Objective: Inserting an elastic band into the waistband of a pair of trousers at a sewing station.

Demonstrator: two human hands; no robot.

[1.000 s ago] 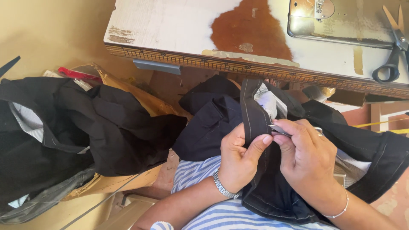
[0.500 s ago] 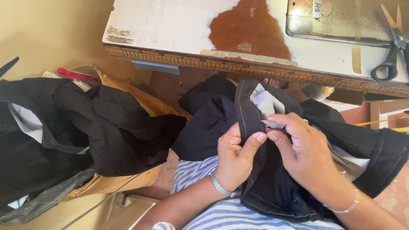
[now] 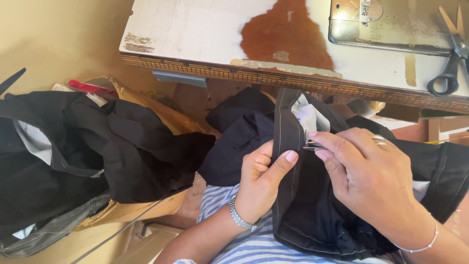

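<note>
Left hand (image 3: 261, 178) pinches the stitched edge of the black denim garment with white-striped lining (image 3: 303, 205), lying on the lap below the worn white desk (image 3: 195, 34). Right hand (image 3: 371, 181) fingers closed on a small metal thread snipper (image 3: 312, 145) at the seam. Black-handled scissors (image 3: 452, 63) on desk.

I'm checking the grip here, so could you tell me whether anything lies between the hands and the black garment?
Nothing visible does. The left hand pinches the black garment directly along its stitched edge. The right hand rests on the cloth and holds a small metal tool at its fingertips against the seam.
</note>
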